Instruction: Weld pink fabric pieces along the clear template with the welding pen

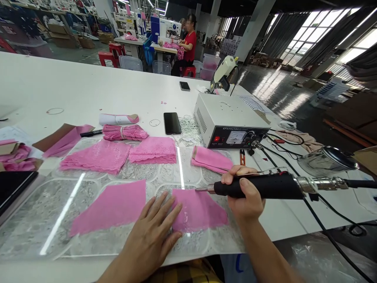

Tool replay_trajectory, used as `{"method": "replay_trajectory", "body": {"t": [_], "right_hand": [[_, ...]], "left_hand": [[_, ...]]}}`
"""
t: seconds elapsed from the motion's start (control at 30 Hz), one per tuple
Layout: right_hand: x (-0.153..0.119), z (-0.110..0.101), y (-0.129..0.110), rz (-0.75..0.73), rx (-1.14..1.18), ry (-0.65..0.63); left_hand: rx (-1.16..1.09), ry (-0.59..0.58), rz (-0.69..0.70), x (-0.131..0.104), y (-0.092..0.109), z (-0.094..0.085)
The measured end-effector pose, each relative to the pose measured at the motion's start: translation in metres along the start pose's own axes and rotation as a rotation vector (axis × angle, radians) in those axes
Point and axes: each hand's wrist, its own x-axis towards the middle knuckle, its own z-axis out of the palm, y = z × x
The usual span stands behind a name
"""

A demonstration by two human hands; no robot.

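Note:
My right hand [247, 192] is wrapped round a black handheld tool [262, 185] with a cable at its rear. Its metal tip meets the top edge of a pink fabric piece [200, 212] lying on a clear patterned mat [112, 243]. Flat, with fingers spread, my left hand [156, 228] rests between that piece and another pink piece [114, 206], its fingertips at the right piece's left edge. Behind them lie two stacks of pink lace fabric [96, 156] [153, 150], a tied pink bundle [125, 132] and a folded pink piece [211, 158].
A grey control box [232, 118] stands at the back right, cables running to the tool. Nearby are a phone [172, 123], white elastic loops [190, 129] and a glass jar [326, 161]. A dark tablet [14, 188] lies left. A person [188, 43] sits at a sewing machine.

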Motion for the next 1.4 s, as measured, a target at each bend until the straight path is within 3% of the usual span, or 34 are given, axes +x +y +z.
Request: {"method": "replay_trajectory", "body": {"t": [0.27, 0.57, 1.4], "right_hand": [[0.005, -0.001, -0.003, -0.031, 0.031, 0.023], [0.002, -0.04, -0.026, -0.043, -0.041, 0.192], [-0.002, -0.044, -0.02, -0.037, 0.034, 0.078]], "left_hand": [[-0.014, 0.035, 0.036, 0.002, -0.005, 0.001], [-0.03, 0.008, 0.033, 0.004, -0.006, 0.0], [0.009, 0.001, 0.055, 0.003, -0.006, 0.0]]}}
